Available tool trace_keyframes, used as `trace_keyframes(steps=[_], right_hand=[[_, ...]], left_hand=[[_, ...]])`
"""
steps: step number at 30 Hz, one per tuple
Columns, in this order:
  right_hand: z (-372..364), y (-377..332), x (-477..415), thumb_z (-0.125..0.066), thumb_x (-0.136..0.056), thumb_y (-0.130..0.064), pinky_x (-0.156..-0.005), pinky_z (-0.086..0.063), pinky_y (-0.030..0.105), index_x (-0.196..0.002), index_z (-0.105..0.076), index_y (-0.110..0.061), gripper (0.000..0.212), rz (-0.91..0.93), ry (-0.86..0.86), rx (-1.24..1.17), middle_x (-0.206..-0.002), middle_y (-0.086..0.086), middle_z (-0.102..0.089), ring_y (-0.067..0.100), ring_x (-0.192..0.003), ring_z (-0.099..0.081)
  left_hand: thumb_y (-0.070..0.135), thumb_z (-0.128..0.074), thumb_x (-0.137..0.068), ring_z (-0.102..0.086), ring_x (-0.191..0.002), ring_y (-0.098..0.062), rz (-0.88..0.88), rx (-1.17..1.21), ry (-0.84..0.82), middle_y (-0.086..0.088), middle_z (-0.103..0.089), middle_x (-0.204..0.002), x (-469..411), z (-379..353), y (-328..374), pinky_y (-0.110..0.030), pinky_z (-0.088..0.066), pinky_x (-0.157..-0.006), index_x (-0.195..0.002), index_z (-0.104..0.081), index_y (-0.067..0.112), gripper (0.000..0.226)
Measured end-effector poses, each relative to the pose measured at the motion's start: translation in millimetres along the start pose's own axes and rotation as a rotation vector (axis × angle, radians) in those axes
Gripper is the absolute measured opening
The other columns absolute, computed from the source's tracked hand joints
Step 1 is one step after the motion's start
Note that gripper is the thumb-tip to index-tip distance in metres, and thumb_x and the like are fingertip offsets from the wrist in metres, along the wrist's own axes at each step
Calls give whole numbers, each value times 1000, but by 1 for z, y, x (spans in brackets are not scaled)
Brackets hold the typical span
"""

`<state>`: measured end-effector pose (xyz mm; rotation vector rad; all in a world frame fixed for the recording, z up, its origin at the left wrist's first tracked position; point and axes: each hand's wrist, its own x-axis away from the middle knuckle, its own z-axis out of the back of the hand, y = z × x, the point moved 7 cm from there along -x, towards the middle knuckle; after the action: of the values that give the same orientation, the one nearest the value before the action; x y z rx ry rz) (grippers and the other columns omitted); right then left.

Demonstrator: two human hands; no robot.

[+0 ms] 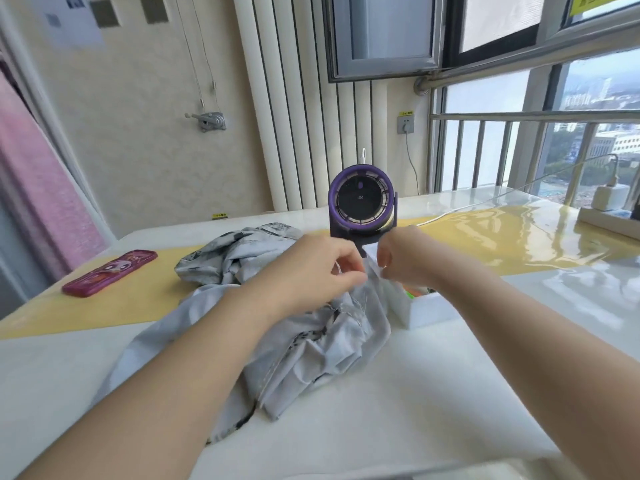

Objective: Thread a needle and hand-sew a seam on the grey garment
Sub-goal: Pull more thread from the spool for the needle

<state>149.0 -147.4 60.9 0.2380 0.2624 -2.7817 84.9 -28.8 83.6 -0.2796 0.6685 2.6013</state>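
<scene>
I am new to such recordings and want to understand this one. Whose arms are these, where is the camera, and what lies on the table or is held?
No machine here: a person wears the camera on the head, so it looks down at their own arms. The left hand pinches a white thread above the grey garment on the table. The right hand has fingertips pinched close by; what they hold is too small to see. Beyond stands a purple fan; a white box sits right, a phone left.

Daylight from a railed window falls on a glossy white table beside a beige wall.
</scene>
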Motion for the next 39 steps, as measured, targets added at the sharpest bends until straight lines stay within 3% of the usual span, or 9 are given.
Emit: trace_keyframes(steps=[4, 8, 13, 18, 22, 25, 33, 37, 39], right_hand=[[17, -28, 9, -51, -91, -15, -80, -49, 31, -102, -67, -12, 20, 89, 168, -235, -105, 4, -69, 25, -96, -62], [3, -69, 17, -54, -93, -39, -91, -42, 25, -140, -40, -18, 53, 197, -101, -363, -136, 2, -52, 19, -118, -53], [-14, -87, 13, -60, -90, -38, -51, -41, 16, -142, -36, -31, 58, 174, -396, -618, -105, 1, -66, 12, -67, -54], [-24, -92, 24, -78, -74, -29, -77, -55, 38, -126, -56, -31, 57, 239, -656, -401, -95, 3, -61, 9, -78, -58], [-22, -93, 6, -68, -80, -29, -54, -37, 27, -70, -53, -17, 22, 225, -407, 97, -66, -3, -51, 17, -61, -45], [0, -85, -16, -48, -95, -27, -66, -37, 29, -82, -64, -7, 29, 89, -145, 85, -86, 11, -63, 28, -78, -50], [102, -70, -23, -34, -91, -3, -84, -50, 40, -107, -60, -7, 31, -167, 734, -1076, -86, 1, -57, 24, -92, -58], [109, -82, -6, -45, -93, -21, -87, -41, 37, -113, -59, -13, 26, -17, 942, -519, -114, 10, -54, 26, -104, -48], [64, -80, -22, -48, -92, -29, -90, -38, 43, -117, -58, -15, 30, -36, 690, -113, -120, 14, -50, 32, -111, -43]], left_hand=[[49, -64, -80, -54, -77, -5, 15, -230, -186, 13, -63, -80, 26, -26, -7, -17, -39, -65, -87, -65, 30, 20], [38, -58, -85, -52, -72, -13, 68, -241, -149, 8, -55, -68, 37, -17, -19, -29, -42, -64, -66, -52, 24, 24], [34, -59, -89, -41, -52, -4, 143, -145, -43, 8, -44, -56, 62, 27, -45, -24, -28, -49, -67, -51, 24, 25], [31, -57, -92, -36, -48, -6, 264, 15, 204, 7, -40, -53, 85, 79, -95, -25, -27, -51, -67, -54, 12, 32], [31, -49, -97, -48, -59, -18, 350, 3, 428, -8, -52, -65, 95, 102, -125, -26, -30, -56, -76, -57, 2, 36], [30, -44, -99, -62, -80, -30, 394, 23, 629, -14, -62, -84, 104, 121, -142, -38, -41, -69, -88, -59, 11, 26], [25, -40, -101, -28, -53, -14, 135, -44, 1079, -5, -36, -57, 112, 166, -91, -23, -24, -48, -77, -48, 3, 34], [24, -40, -101, -25, -54, -16, 261, -43, 1093, -4, -31, -57, 128, 166, -129, -32, -16, -51, -74, -44, 2, 35], [22, -41, -100, -32, -58, -22, 472, -123, 878, -4, -35, -57, 134, 145, -178, -36, -18, -53, -69, -43, 3, 36]])
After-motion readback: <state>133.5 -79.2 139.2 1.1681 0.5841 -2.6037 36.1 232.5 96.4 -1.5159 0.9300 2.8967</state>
